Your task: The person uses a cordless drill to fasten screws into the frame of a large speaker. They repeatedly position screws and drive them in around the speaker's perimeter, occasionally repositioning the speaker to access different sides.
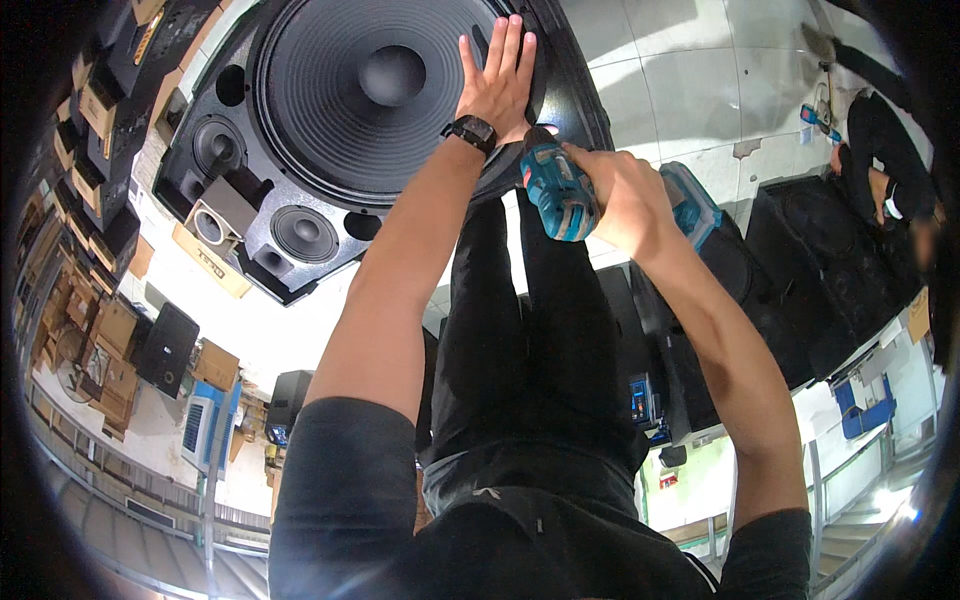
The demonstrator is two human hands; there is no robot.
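Observation:
A big black loudspeaker cabinet (250,215) lies face up on the floor, its large cone (380,90) filling the top middle of the head view. My left hand (497,80), with a dark watch at the wrist, rests flat with fingers spread on the cone's right rim. My right hand (625,195) grips a teal cordless drill (560,190), whose nose points down at the speaker's rim just below my left hand. My dark trouser legs stand beneath both arms.
Smaller round drivers (303,232) and ports sit in the cabinet's lower left. Black speaker boxes (820,260) stand at the right, where another person in black (885,160) crouches on the white tiled floor. Cardboard boxes (100,330) pile along the left.

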